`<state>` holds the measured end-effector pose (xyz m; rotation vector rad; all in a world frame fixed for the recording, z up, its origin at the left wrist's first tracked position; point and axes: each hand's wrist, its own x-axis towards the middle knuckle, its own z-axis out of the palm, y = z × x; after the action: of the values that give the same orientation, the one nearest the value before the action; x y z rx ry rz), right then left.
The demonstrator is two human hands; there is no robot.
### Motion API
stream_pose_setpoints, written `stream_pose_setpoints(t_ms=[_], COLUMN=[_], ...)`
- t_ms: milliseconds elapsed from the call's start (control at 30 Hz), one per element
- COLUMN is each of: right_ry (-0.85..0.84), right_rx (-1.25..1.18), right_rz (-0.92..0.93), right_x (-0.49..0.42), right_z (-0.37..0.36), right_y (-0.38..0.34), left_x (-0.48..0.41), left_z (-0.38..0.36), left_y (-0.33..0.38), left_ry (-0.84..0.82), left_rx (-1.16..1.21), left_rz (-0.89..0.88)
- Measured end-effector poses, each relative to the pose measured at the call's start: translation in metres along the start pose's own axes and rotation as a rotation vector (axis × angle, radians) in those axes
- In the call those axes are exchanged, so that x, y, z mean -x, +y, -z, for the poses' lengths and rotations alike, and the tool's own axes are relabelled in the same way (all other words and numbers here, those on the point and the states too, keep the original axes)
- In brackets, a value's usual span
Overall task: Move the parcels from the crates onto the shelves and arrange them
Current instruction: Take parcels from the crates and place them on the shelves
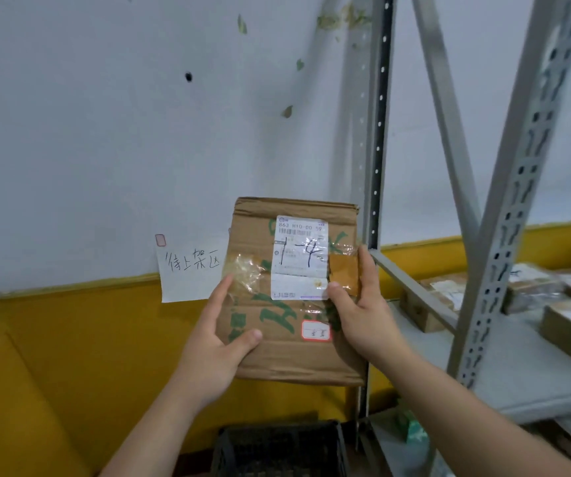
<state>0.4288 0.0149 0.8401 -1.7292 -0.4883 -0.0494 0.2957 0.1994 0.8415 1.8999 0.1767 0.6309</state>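
Most of the view is a white and yellow wall (105, 132), with a grey rack (517, 208) at the right. Its shelf (524, 380) carries several boxes (531, 287) lying flat, with bare room along the near edge. A black crate (277, 445) sits low, below the hands and just left of the rack.

The parcel (277, 359), a flat brown carton, is held upright in the air above the crate. Its face is toward the camera and its right edge is near a rack post. The left hand (215, 342) grips the lower left edge, thumb on the face and fingers behind. The right hand (363, 315) pinches the right edge, thumb beside the label (299, 256) and forefinger up the side. The parcel thus sits between both hands, clear of the crate and not yet shelved.

The step looks like reading the label, hand-marked 1-4, to choose a slot. Next, the parcel likely has to swing right past the post. It then needs laying flat in a free spot without knocking the boxes.
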Motion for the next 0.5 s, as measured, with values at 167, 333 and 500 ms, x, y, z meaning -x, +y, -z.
stream_pose_setpoints(t_ms=[167,333,500], right_ry=[0.120,0.237,0.320], right_rx=[0.055,0.155,0.253], right_rz=[-0.090,-0.220,-0.292], right_x=[0.043,0.094,0.141], right_z=[0.002,0.023,0.062], right_y=[0.016,0.035,0.043], left_x=[0.019,0.038,0.064], left_z=[0.001,-0.025,-0.060], left_y=[-0.018,-0.036,-0.033], left_ry=[-0.110,-0.263,-0.407], left_rx=[0.032,0.087,0.107], left_rz=[0.010,0.032,0.058])
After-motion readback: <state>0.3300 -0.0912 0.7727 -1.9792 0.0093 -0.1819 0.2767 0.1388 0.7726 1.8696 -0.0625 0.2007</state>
